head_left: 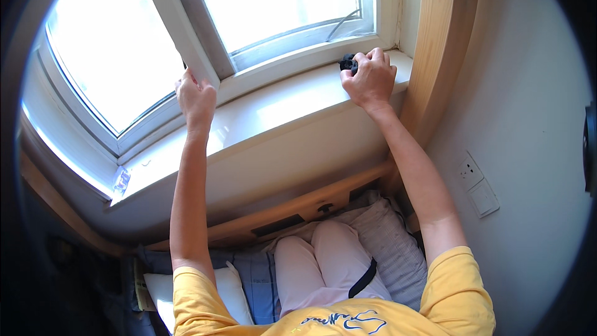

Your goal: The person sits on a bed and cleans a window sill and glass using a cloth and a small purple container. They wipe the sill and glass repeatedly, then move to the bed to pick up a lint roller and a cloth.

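Note:
My left hand (pixel 197 100) grips the lower part of the white upright frame of the left window sash (pixel 179 23). Its fingertips lie along the edge by the glass, and part of the grip is hidden by the hand itself. On the right, my right hand (pixel 372 79) is closed around a bunched black cloth (pixel 348 63), pressed down near the right end of the white windowsill (pixel 280 109). Most of the cloth is covered by the fingers. Behind it runs the lower rail of the right window pane (pixel 298 58).
A wooden post (pixel 431 46) stands right of the sill, beside a wall with a socket (pixel 470 171) and switch. A small clear object (pixel 121 181) sits at the sill's left end. Below are a wooden bed rail (pixel 224 231), grey bedding (pixel 389 238) and a white pillow (pixel 228 284).

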The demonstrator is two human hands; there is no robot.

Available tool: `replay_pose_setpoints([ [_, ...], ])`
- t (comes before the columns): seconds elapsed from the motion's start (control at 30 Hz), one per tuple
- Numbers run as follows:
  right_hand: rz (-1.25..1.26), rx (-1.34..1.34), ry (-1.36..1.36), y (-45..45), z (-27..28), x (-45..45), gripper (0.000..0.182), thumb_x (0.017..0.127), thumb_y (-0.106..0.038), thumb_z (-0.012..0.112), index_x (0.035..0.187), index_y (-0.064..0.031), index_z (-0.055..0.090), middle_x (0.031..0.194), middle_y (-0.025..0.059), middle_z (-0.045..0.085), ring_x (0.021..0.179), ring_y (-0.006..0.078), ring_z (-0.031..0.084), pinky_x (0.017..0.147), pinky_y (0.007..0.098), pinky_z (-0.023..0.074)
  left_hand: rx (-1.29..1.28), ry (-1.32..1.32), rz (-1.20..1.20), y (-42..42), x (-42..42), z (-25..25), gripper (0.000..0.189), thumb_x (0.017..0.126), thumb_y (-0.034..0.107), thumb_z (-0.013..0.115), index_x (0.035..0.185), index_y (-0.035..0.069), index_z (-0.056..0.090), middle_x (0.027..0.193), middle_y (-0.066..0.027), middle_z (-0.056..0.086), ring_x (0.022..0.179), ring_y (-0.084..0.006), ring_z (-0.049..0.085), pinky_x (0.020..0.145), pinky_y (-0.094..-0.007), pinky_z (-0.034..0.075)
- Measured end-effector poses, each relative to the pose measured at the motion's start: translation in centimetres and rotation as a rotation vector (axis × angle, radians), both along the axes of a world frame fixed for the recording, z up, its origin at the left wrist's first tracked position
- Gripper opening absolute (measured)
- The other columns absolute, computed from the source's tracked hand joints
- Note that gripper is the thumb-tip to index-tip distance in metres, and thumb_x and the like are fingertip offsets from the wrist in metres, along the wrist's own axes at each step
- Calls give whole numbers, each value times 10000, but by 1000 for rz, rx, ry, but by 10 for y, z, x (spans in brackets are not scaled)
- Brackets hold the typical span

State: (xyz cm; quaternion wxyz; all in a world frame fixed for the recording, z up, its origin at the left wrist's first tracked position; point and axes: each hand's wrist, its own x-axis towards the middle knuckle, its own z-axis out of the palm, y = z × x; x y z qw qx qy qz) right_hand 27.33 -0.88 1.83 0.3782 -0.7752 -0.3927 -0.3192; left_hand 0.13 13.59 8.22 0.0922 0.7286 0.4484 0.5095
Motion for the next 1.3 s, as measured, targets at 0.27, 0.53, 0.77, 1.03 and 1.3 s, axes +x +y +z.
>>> replay_pose_setpoints([
  [0.27, -22, -26, 19, 5, -1, -2, 257, 670, -258, 631, 851, -86, 694, 970, 107, 558, 997, 269, 530, 801, 438, 433, -1, 40, 41, 3, 8, -2, 471, 782, 42, 536, 1246, -33, 503, 1113, -230, 534, 1082, -328, 505, 942, -421, 428],
  [0.53, -37, -85, -49, 1, 0, 2, 308, 711, -272, 623, 953, -91, 683, 974, 93, 563, 963, 269, 557, 789, 451, 467, 179, 32, -127, 2, -11, -14, 504, 795, -28, 511, 1282, -125, 424, 1139, -264, 494, 1025, -360, 544, 902, -388, 468],
  [0.77, 3, -75, -46, 8, -3, 1, 339, 730, -265, 624, 1005, -73, 676, 985, 102, 569, 959, 290, 566, 807, 443, 480, 343, 24, 9, -29, -73, -59, 469, 790, -11, 573, 1252, -25, 496, 1036, -184, 522, 941, -282, 566, 765, -342, 500],
  [1.03, 733, 195, 44, 63, 5, -166, 305, 736, -170, 622, 982, 6, 654, 989, 155, 540, 939, 313, 540, 840, 400, 454, 463, 159, 130, -22, -144, -64, 478, 723, 27, 615, 1193, -16, 536, 1082, -197, 516, 1054, -339, 482, 917, -408, 428],
  [1.3, 903, 230, -309, 136, 47, -296, 272, 754, -130, 696, 1009, -51, 645, 1010, 120, 483, 978, 261, 486, 790, 389, 416, 310, 281, 1046, 42, -303, -60, 627, 746, 356, 711, 1267, 78, 500, 1205, -236, 428, 1197, -356, 332, 983, -523, 265],
])
